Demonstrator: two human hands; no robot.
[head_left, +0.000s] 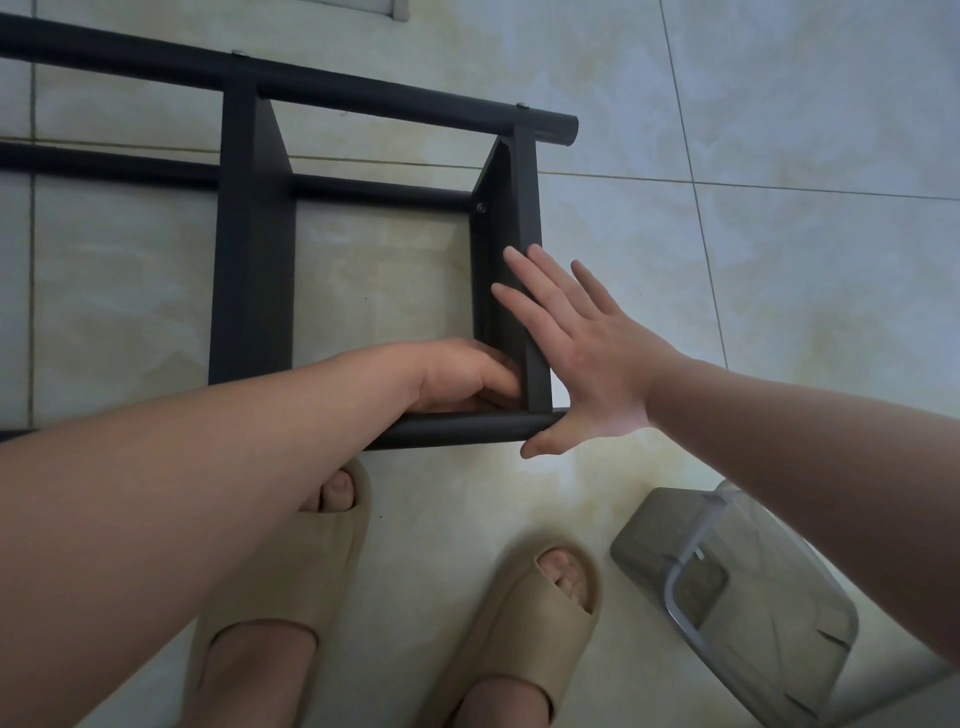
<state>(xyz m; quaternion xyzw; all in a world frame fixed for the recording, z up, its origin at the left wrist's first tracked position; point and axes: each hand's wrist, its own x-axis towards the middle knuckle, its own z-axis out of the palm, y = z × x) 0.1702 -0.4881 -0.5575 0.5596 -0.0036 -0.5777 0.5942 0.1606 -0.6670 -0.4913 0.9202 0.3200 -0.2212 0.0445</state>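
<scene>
A: While the left hand (462, 374) curls round the end panel (511, 208) by the near tube (457, 428), the right hand (587, 364) presses flat on it, fingers straight.
B: Seating the joint, I'd say — frame (254, 270) lies on the floor (727, 130); next, a square push.

The left hand (462, 374) and right hand (587, 364) are bare, forearms (208, 467) too; feet wear beige open-toed foam slides (280, 582).

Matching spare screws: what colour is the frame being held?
Dark charcoal frame, nearly black, clearest in the head view.
</scene>
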